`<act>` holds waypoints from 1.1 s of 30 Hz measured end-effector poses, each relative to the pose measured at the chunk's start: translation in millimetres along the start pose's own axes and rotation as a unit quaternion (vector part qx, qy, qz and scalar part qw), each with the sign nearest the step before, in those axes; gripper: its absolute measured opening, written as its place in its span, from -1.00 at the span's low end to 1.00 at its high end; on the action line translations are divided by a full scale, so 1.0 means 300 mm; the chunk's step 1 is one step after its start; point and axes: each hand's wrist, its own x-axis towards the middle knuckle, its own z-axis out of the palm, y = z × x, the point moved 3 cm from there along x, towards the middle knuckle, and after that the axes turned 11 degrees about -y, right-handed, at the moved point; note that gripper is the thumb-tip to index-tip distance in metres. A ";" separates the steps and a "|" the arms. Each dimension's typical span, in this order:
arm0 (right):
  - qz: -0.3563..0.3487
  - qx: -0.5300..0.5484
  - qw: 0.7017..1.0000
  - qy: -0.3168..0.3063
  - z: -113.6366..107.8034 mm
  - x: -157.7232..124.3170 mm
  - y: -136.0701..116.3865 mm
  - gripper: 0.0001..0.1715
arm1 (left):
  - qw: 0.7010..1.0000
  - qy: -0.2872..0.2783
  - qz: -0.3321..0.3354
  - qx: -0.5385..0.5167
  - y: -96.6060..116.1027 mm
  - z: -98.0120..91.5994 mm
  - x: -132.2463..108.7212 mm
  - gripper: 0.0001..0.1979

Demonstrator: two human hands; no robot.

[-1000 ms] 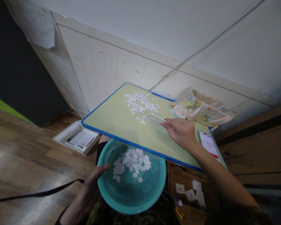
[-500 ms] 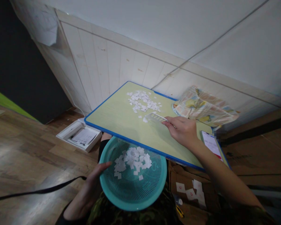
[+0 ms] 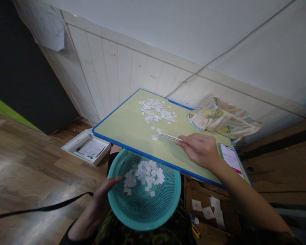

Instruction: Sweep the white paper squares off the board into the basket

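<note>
My right hand [image 3: 200,149] pinches a thin, white, slotted flat tool [image 3: 169,137] above the yellow-green tabletop [image 3: 117,122]. Its far edge is at a few small white paper pieces [image 3: 155,137]. Beyond it, a loose heap of white paper squares [image 3: 156,111] spreads over the table. My left hand [image 3: 104,190] grips the left rim of a teal plastic colander [image 3: 142,222], thumb over the edge and other fingers hidden beneath. The colander rests on my lap, partly under the blue table edge, with many white paper squares [image 3: 145,174] inside.
A patterned cloth [image 3: 224,117] and a phone [image 3: 231,158] lie on the table's right side. An open white box [image 3: 85,148] stands on the floor at left. Below right are cards [image 3: 208,212] on cardboard and a yellow cutter [image 3: 196,231]. The wall borders the table's back.
My right hand has drawn the slotted tool nearer to the table's front edge, and a few paper pieces have shifted with it. My left hand still holds the colander.
</note>
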 end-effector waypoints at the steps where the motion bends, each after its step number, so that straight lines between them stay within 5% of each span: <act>1: -0.003 0.006 1.000 -0.002 -0.008 -0.003 -0.006 -0.83 | 1.000 -0.002 0.001 -0.002 0.001 0.000 0.000 -0.66; 25: -0.011 0.049 0.999 0.001 -0.087 -0.114 -0.089 -0.67 | 1.000 0.000 0.015 0.016 0.000 0.014 -0.001 -0.74; 33: -0.030 0.054 0.998 -0.025 -0.111 -0.127 -0.103 -0.68 | 1.000 -0.022 -0.004 0.017 -0.014 0.024 -0.001 -0.61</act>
